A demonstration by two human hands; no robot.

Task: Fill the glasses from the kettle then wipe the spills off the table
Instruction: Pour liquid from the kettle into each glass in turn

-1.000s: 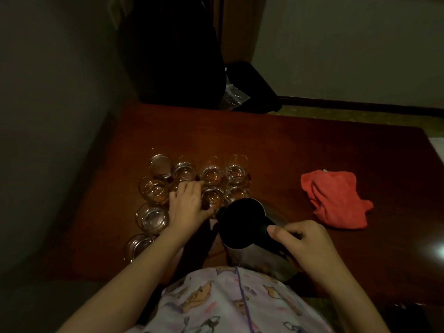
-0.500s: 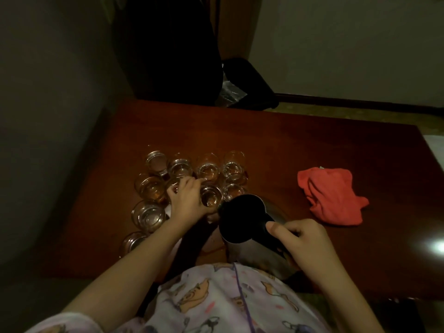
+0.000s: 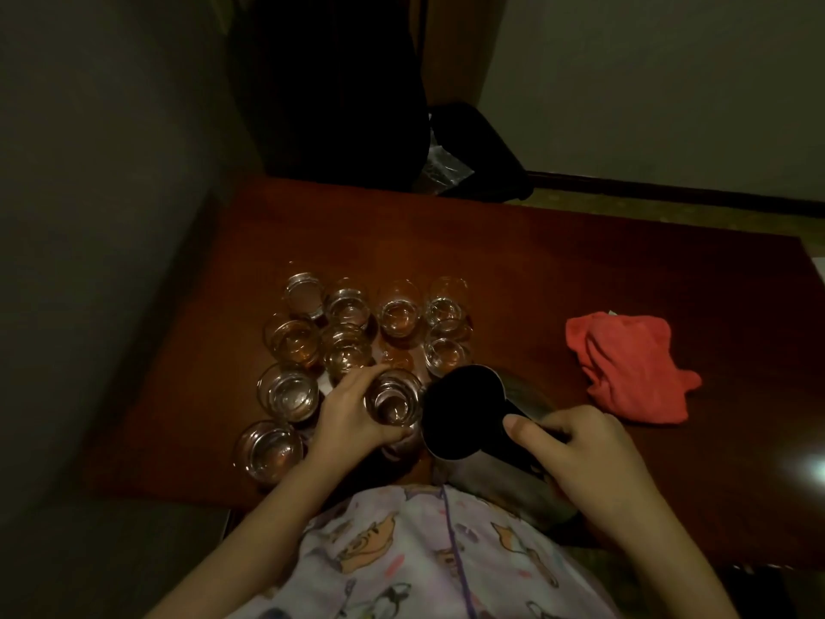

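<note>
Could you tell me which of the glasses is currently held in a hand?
The glass beside the kettle, gripped by the left hand; the others stand untouched.

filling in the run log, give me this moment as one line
left hand: holds glass beside kettle | right hand: grips kettle handle | pour: not started | red cloth: untouched on table

I see a dark reddish-brown table (image 3: 580,261), clear glasses (image 3: 395,314), a red cloth (image 3: 634,368), a silvery steel kettle (image 3: 486,466) with a black interior, and pale lilac cartoon-print clothing (image 3: 415,551).
</note>
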